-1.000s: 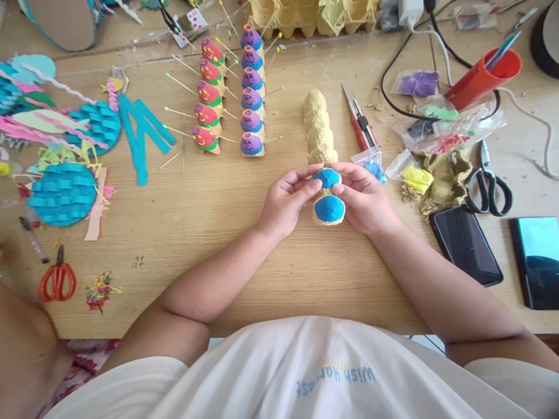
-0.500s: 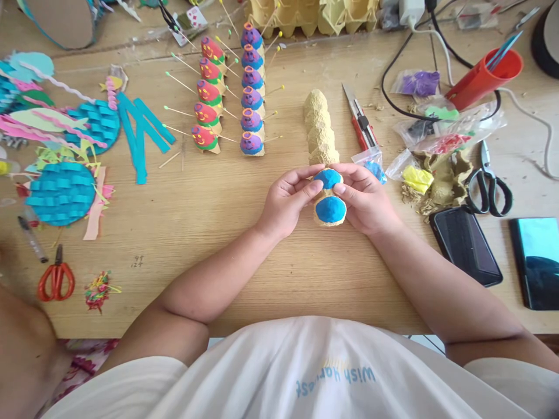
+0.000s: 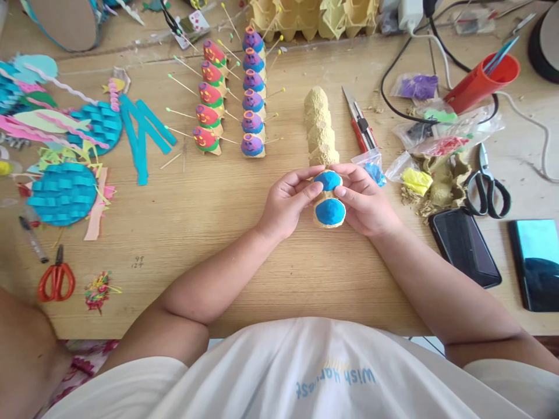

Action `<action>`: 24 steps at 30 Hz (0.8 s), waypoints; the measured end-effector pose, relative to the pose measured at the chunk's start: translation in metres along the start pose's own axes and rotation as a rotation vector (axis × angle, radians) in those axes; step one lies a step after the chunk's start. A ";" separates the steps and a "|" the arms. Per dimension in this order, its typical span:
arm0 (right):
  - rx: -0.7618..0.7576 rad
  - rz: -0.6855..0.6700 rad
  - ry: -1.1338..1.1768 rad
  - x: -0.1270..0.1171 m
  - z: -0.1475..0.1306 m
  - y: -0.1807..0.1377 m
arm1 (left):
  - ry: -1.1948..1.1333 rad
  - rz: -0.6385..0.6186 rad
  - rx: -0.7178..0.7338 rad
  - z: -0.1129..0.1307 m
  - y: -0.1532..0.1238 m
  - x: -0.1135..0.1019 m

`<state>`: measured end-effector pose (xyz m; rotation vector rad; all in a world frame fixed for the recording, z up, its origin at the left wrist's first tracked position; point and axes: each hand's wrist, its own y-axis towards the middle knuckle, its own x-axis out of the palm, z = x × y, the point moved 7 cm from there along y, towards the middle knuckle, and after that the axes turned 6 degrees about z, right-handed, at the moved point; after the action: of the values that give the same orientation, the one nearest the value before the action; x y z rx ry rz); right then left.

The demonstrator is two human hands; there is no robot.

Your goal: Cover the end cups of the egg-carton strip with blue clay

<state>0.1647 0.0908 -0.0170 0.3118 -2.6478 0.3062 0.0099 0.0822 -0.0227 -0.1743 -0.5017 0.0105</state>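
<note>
Between my two hands is an egg carton strip (image 3: 329, 223) of tan pulp, its two nearest bumps capped with smooth blue clay (image 3: 330, 211). My left hand (image 3: 289, 201) grips it from the left, thumb pressed on the upper blue cap. From the right, my right hand (image 3: 365, 198) holds the same bump, its thumb at the cap's edge. Just beyond my fingertips lies a bare, bumpy carton strip (image 3: 321, 128); whether it joins the held piece is hidden. A bag of blue clay (image 3: 374, 170) lies near my right fingers.
Two rows of painted carton caterpillars (image 3: 209, 96) with pin feelers stand at back left. A utility knife (image 3: 360, 122), yellow clay (image 3: 417, 181), black scissors (image 3: 487, 189), a phone (image 3: 465, 247) and a tilted red cup (image 3: 484, 84) lie right. Woven blue paper discs (image 3: 63, 195) and red-handled scissors (image 3: 56, 279) lie left.
Both hands keep nearly the same hold on the blue-capped carton strip. The whole view has shifted very slightly; nothing has been picked up or let go.
</note>
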 end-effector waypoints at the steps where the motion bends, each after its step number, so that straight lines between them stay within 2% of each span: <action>1: -0.002 0.003 0.007 0.000 0.000 0.000 | -0.006 0.001 -0.002 0.000 0.000 0.000; 18: -0.023 0.071 0.008 -0.002 -0.001 -0.002 | 0.034 0.001 0.018 0.000 -0.002 0.002; 24: -0.016 0.041 0.006 0.000 -0.003 -0.003 | 0.033 0.004 0.026 0.000 -0.002 0.001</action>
<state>0.1663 0.0883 -0.0139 0.2511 -2.6519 0.2986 0.0110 0.0806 -0.0221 -0.1497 -0.4683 0.0177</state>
